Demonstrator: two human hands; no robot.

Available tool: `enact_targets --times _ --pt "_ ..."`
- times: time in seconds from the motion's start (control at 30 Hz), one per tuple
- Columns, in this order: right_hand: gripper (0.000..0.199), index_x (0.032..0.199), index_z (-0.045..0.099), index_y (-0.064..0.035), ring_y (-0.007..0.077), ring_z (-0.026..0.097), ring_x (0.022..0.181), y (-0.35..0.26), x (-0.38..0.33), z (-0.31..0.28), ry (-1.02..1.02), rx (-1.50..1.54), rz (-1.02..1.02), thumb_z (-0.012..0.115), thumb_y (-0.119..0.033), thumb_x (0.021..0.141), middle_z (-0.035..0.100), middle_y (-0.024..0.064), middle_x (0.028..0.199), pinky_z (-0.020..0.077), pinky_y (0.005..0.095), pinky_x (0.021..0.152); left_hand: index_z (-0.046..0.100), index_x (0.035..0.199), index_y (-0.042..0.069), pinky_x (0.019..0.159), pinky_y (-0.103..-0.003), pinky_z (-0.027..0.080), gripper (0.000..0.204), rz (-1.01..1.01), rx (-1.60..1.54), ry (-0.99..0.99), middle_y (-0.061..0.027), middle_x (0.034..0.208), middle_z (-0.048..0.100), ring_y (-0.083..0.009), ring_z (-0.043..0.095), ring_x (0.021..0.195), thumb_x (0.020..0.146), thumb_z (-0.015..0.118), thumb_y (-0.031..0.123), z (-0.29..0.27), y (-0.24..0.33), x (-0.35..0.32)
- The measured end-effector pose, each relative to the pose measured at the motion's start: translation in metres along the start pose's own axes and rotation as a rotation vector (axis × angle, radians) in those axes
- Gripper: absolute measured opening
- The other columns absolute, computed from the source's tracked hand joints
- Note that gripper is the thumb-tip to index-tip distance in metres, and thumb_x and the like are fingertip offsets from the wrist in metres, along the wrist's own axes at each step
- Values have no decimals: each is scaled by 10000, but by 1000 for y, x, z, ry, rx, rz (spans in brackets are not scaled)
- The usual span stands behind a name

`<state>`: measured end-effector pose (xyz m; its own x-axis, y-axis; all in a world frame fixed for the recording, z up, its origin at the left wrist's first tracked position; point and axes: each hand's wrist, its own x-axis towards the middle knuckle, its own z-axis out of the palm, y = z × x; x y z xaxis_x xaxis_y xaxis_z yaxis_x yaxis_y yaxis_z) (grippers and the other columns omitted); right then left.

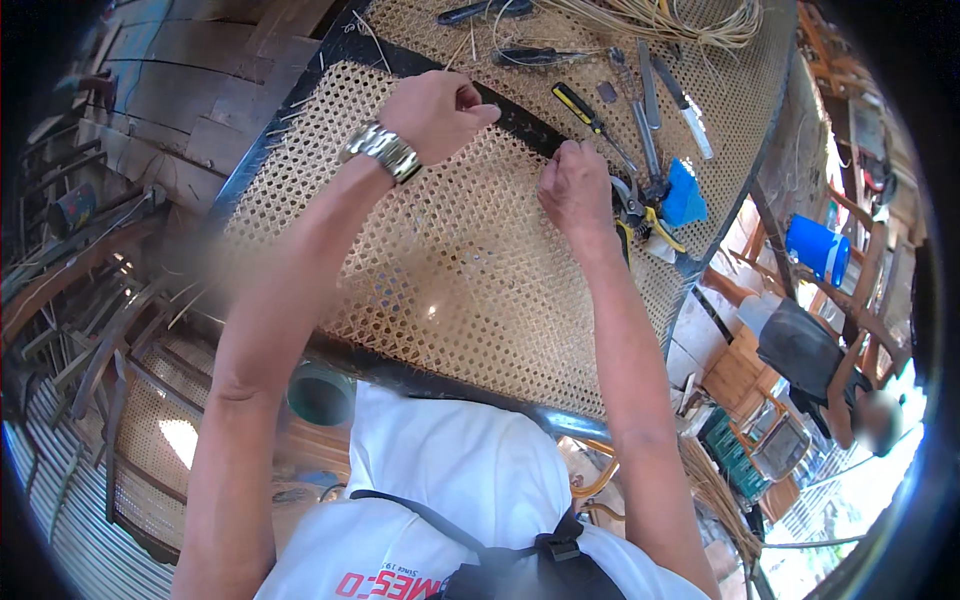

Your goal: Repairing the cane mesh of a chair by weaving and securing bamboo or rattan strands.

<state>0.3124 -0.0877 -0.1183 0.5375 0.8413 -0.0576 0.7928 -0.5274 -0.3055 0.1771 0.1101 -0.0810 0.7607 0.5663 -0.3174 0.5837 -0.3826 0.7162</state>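
Note:
Woven cane webbing [450,270] stretches across a dark wooden frame, with a dark bar [525,127] running through it. My left hand [440,115], a metal watch on its wrist, is closed with fingers curled, at the bar's far-left part. Farther right along the same bar, my right hand [577,185] has its fingers pinched together against the edge. Whatever either hand holds is hidden or too thin to make out. Close to my right hand lie a yellow-and-black screwdriver [580,107] and yellow-handled cutters [635,213].
Beyond the bar are a coil of cane strands [690,25], dark-handled tools [530,57], a knife-like blade [684,105] and a blue piece of material [685,193]. Loose cane ends stick out at the left edge. Another person [800,350] sits at the right.

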Motion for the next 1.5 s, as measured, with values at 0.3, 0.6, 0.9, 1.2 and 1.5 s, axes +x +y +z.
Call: enact_targets --times 0.3,0.6,0.9,1.2,1.5 --pt "146 882 670 57 390 643 928 -11 20 -13 -88 -230 -122 650 -61 800 678 221 917 512 418 884 725 918 43 549 -249 456 369 22 -138 -1 -10 697 671 -77 581 602 849 767 403 -6 -9 -9" --pt "206 972 720 -22 106 631 697 21 0 -15 -97 567 455 762 -172 838 716 49 799 502 270 676 711 928 28 530 -234 415 379 6 -349 -80 21 688 632 -53 537 594 877 755 401 -10 -8 -5" --pt "209 881 723 -34 77 588 600 9 8 -19 -138 523 491 786 -224 819 689 16 709 471 251 585 708 923 27 523 -241 409 357 -13 -374 -91 23 678 623 -53 525 589 892 745 382 -14 -4 -6" --pt "209 897 708 -33 102 611 646 14 5 -6 -94 391 384 749 -227 831 699 49 737 489 271 626 714 938 47 543 -261 438 431 58 -156 18 9 688 647 -64 550 587 881 731 474 -24 -19 5" --pt "222 924 707 -48 136 614 633 30 1 2 -81 483 339 754 -248 840 698 63 750 491 285 633 705 812 11 563 -385 470 421 297 -139 145 -134 703 683 -225 638 616 872 702 428 -54 -15 -4"
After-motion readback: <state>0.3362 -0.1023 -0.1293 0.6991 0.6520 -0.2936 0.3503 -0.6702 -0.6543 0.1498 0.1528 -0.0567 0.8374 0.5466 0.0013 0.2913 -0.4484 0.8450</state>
